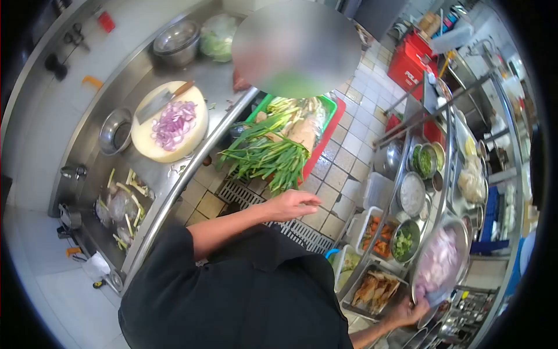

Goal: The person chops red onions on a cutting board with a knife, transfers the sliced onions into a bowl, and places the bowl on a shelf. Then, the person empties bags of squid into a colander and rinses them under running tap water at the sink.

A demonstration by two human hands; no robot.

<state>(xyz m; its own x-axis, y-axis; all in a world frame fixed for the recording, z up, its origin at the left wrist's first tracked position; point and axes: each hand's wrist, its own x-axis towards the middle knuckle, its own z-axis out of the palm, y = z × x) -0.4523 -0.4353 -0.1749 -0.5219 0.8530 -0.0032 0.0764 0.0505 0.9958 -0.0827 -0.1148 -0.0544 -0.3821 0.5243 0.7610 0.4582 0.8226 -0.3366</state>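
My right hand (409, 312) grips the rim of a metal bowl (463, 247) at the lower right, over the shelves. The bowl is tilted and holds pinkish-white pieces (439, 259); I cannot make out what they are. My left hand (293, 205) hangs in the air in front of my chest, fingers loosely stretched out, holding nothing. Just beyond it, long green leaves (273, 154) spill over the edge of a green crate (329, 119) near the floor.
At left, a steel counter (224, 72) carries a round chopping board (152, 152) with sliced purple onion (174, 125) and a cleaver (154, 106). Food scraps lie in the sink (139, 200). Shelves at right hold chopped greens (405, 239) and several other containers. Someone's blurred shape stands ahead.
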